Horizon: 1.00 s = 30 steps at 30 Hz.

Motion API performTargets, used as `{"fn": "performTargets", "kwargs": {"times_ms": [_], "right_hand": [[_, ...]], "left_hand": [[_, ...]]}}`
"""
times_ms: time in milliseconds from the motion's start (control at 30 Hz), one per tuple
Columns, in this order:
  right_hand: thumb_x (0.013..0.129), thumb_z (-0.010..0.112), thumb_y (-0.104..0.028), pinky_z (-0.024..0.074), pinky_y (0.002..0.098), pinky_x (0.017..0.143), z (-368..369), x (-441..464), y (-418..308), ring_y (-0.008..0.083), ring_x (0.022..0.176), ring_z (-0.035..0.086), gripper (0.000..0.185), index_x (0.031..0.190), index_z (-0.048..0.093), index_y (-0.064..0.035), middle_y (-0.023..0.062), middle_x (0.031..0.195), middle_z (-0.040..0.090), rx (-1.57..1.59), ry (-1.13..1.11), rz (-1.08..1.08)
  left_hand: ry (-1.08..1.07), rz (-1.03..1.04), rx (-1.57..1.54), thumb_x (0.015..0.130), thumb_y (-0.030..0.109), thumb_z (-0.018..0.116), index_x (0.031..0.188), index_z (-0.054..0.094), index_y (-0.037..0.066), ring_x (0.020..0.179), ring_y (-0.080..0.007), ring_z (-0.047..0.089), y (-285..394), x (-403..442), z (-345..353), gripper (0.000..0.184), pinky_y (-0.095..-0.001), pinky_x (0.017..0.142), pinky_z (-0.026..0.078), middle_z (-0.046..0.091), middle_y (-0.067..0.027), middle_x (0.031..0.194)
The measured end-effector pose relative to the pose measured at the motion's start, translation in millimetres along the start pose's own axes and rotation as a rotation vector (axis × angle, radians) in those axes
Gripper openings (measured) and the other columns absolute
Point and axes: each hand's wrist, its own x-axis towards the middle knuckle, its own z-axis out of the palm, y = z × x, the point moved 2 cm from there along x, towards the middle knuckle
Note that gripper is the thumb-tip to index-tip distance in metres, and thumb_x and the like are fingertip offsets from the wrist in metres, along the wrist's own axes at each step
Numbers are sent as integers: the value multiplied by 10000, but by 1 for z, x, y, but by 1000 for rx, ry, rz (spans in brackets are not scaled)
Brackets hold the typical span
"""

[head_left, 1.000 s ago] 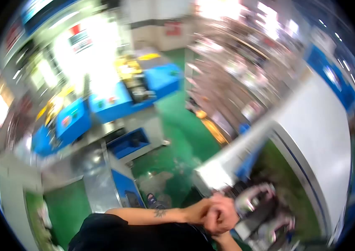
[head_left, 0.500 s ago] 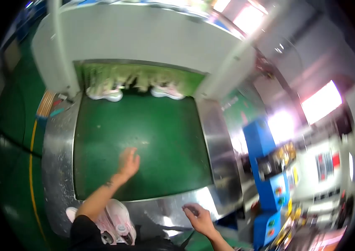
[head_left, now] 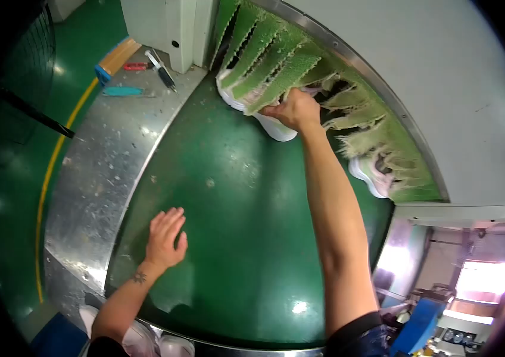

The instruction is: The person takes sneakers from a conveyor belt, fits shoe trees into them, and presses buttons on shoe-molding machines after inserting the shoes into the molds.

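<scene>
Your right hand (head_left: 298, 110) curls at the low white-soled shoe (head_left: 277, 129) beneath the frayed green fabric strips (head_left: 264, 59); its fingertips are partly hidden, so you cannot tell whether they pinch it. Your left hand (head_left: 166, 239), fingers slightly spread, holds nothing over the smooth green belt (head_left: 234, 220). Two more white-and-pink shoes sit partly under the strips, one on each side of that shoe (head_left: 368, 177)
</scene>
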Motion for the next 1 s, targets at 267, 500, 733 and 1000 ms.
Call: {"fn": "performTargets", "kwargs": {"times_ms": [267, 500, 733, 1000], "right_hand": [[803, 611, -547, 522, 383, 596, 59, -266, 0, 304, 692, 633, 436, 1092, 622, -220, 197, 819, 637, 74, 138, 7], [782, 672, -537, 472, 333, 816, 94, -683, -23, 210, 903, 613, 738, 1083, 584, 131, 201, 954, 657, 1018, -73, 883], [813, 682, -324, 487, 321, 736, -47, -793, -114, 161, 781, 601, 358, 980, 661, -8, 105, 902, 670, 1071, 642, 556], [836, 689, -273, 353, 329, 1030, -99, -908, -134, 220, 1197, 454, 651, 1349, 386, -9, 155, 1329, 435, 1175, 953, 150]], "left_hand": [[126, 80, 98, 788, 60, 560, 1204, 531, 5, 1228, -320, 476, 17, 0, -26, 421, -477, 1079, 303, 526, -155, 1299], [-260, -484, -815, 857, 153, 626, 1299, 446, -3, 1280, -284, 437, 103, -3, -26, 502, -403, 1087, 306, 503, -183, 1328], [-762, -49, -1525, 780, 113, 573, 1472, 160, 50, 1339, -279, 323, 321, -171, -77, 808, -420, 1086, 286, 295, -176, 1471], [-1117, 251, -1480, 787, 370, 611, 1399, 265, -61, 1201, -316, 469, 517, -263, -155, 825, -437, 1007, 393, 422, -216, 1332]]}}
